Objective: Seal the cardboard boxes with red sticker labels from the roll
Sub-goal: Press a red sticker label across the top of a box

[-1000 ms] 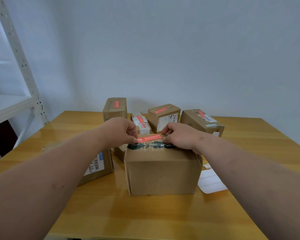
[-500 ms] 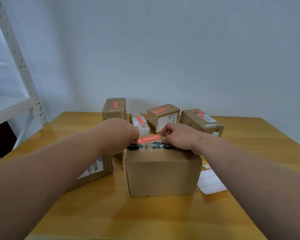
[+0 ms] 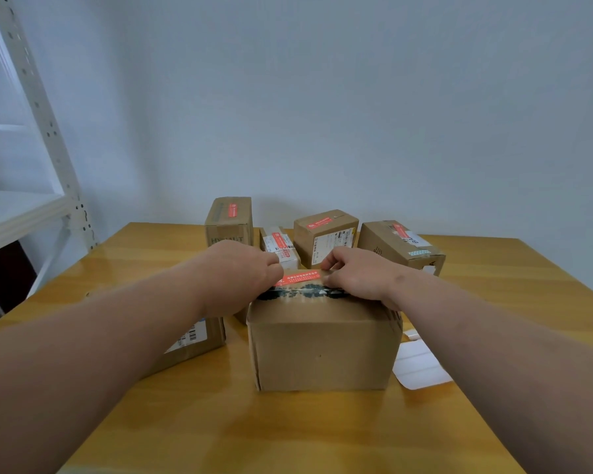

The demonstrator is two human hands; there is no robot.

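Note:
A brown cardboard box (image 3: 322, 347) with a dark printed tape band across its top stands on the table in front of me. A red sticker label (image 3: 300, 278) lies along the box top, just behind that band. My left hand (image 3: 243, 271) pinches the label's left end between thumb and forefinger. My right hand (image 3: 356, 275) holds the right end with curled fingers and rests on the box top. A white backing strip (image 3: 421, 367) lies on the table to the right of the box. No roll is in view.
Several smaller boxes with red stickers stand at the back: a tall one (image 3: 230, 217), a small white-labelled one (image 3: 281, 248), and two more (image 3: 326, 230) (image 3: 401, 244). Another box (image 3: 196, 336) lies under my left forearm. A white metal shelf (image 3: 31, 200) stands left of the wooden table (image 3: 288, 432).
Both hands have stayed at the ends of the red label. My left hand has shifted slightly to the right over the label's left end.

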